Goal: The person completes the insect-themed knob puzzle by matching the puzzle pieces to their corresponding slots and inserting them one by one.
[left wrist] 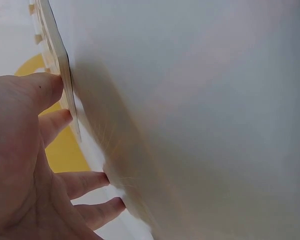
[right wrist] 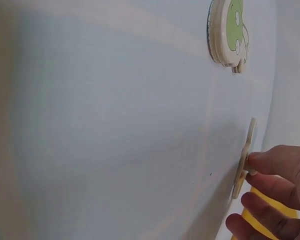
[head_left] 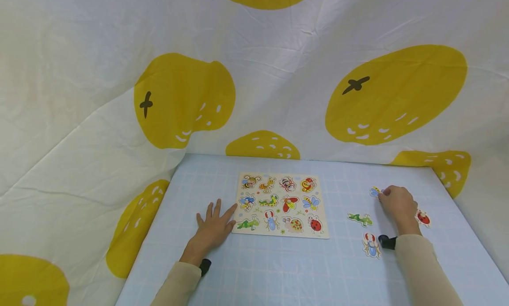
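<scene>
My left hand (head_left: 213, 231) lies spread at the left edge of a wooden insect puzzle board (head_left: 280, 235). In the left wrist view, its thumb and a finger touch the board's edge (left wrist: 66, 82), while other fingertips rest on the table. My right hand (head_left: 399, 205) pinches a yellow-and-blue dragonfly puzzle piece (head_left: 375, 191) at the right of the table. From the right wrist, this thin piece (right wrist: 238, 182) shows side-on between thumb and fingertip, close to the tabletop; whether it touches is unclear.
Near the right hand lie a green grasshopper piece (head_left: 360, 219), a blue-and-red beetle piece (head_left: 371, 245) and a ladybird piece (head_left: 423, 218). Several insect pictures cover the board. A light blue checked cloth (head_left: 286, 270) covers the table; a lemon-patterned white sheet (head_left: 278, 98) hangs behind.
</scene>
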Demonstrator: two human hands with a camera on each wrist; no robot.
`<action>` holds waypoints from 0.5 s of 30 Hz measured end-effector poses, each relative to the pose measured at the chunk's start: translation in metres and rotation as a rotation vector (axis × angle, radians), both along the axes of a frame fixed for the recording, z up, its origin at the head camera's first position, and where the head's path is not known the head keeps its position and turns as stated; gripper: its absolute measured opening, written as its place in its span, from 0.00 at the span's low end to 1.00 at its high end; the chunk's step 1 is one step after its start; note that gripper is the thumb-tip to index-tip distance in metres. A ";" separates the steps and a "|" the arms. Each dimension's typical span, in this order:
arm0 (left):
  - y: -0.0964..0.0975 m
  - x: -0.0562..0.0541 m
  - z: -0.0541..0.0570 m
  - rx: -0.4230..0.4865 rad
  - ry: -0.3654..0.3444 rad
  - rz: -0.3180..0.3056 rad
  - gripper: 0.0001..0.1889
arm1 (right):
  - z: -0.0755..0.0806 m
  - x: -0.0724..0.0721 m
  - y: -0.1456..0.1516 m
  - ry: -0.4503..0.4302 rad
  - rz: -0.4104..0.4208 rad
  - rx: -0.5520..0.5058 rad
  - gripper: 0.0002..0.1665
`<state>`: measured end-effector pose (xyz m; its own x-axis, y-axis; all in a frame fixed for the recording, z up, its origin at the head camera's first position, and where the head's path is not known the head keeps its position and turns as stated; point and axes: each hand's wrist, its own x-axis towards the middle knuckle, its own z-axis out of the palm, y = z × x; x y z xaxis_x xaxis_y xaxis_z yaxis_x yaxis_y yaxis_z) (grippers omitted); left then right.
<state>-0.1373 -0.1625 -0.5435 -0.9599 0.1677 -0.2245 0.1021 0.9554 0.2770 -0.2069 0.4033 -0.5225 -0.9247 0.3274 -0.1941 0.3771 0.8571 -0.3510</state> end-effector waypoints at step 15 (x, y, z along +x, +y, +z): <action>0.000 0.000 -0.002 0.010 0.007 0.004 0.29 | 0.005 0.004 -0.012 0.090 0.048 -0.012 0.21</action>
<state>-0.1375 -0.1624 -0.5460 -0.9621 0.1661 -0.2165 0.1003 0.9531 0.2855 -0.2032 0.3910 -0.5174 -0.9532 0.2802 -0.1134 0.3020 0.8691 -0.3917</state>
